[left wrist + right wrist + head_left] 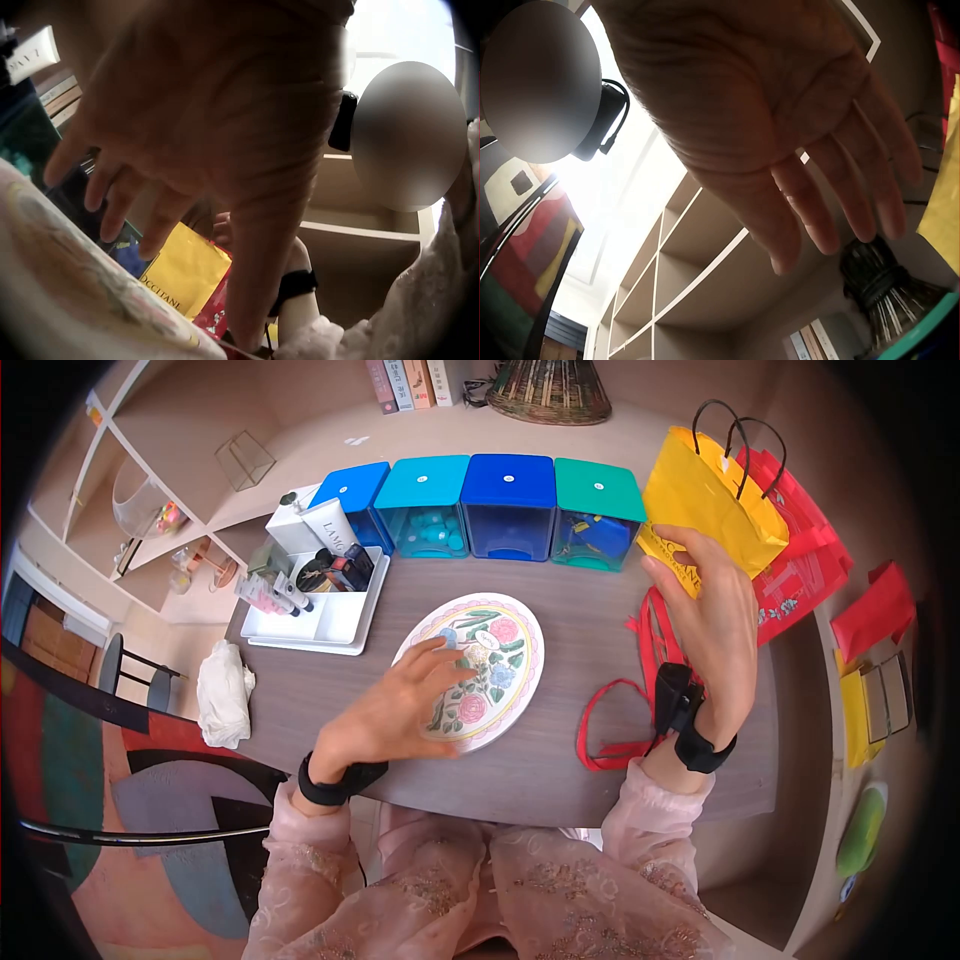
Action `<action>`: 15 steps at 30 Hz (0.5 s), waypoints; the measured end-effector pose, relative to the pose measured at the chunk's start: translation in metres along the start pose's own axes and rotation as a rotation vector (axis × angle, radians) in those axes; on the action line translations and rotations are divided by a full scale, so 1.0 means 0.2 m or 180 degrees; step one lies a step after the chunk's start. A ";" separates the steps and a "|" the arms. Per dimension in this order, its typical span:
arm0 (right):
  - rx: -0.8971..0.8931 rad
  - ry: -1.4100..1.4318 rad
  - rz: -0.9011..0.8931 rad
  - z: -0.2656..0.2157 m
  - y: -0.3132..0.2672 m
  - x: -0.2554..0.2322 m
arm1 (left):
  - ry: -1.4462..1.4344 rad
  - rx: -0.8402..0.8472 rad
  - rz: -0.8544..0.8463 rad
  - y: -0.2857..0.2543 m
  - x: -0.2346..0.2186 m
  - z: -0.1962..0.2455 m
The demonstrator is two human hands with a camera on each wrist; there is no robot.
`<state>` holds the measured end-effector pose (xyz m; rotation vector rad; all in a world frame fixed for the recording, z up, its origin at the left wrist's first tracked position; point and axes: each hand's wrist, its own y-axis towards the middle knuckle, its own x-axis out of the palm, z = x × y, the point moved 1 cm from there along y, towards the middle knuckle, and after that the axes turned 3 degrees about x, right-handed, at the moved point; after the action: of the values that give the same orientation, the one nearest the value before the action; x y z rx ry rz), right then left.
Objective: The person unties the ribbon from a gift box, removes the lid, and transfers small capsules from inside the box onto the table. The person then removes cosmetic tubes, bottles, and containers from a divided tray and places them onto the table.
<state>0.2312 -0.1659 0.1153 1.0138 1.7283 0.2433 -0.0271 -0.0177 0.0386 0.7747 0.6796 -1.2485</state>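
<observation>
Plate (497,668), white and oval with painted pink and blue flowers, is on the grey-brown wood-look table (575,645) right in front of you. Your left hand (395,705) is over its left side, fingers spread wide and gripping nothing. You can't tell if the fingertips touch the plate. Your right hand (718,635) is at the other side, thumb and fingers well apart with a soft bend, holding nothing. Seen from your head, it is next to a loopy red ribbon (646,650) and partly in front of a yellow paper bag with dark handles (710,495). Past the plate, four see-through boxes with blue and green lids (508,480) stand in a row.
</observation>
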 end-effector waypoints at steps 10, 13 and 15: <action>-0.0158 0.0068 -0.0078 -0.01 -0.01 0.02 | 0.1180 -0.0318 -0.0182 -0.05 0.09 0.01; -0.0285 0.0170 -0.0065 -0.02 -0.01 0.02 | 0.1068 -0.0244 -0.0184 -0.03 0.08 -0.05; -0.0297 0.0161 -0.0067 -0.03 -0.01 0.02 | 0.1125 -0.0229 -0.0083 0.00 0.05 -0.09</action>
<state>0.2247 -0.1629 0.1135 0.9281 1.7558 0.3354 -0.0260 -0.0083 0.0199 0.9395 1.0182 -1.1138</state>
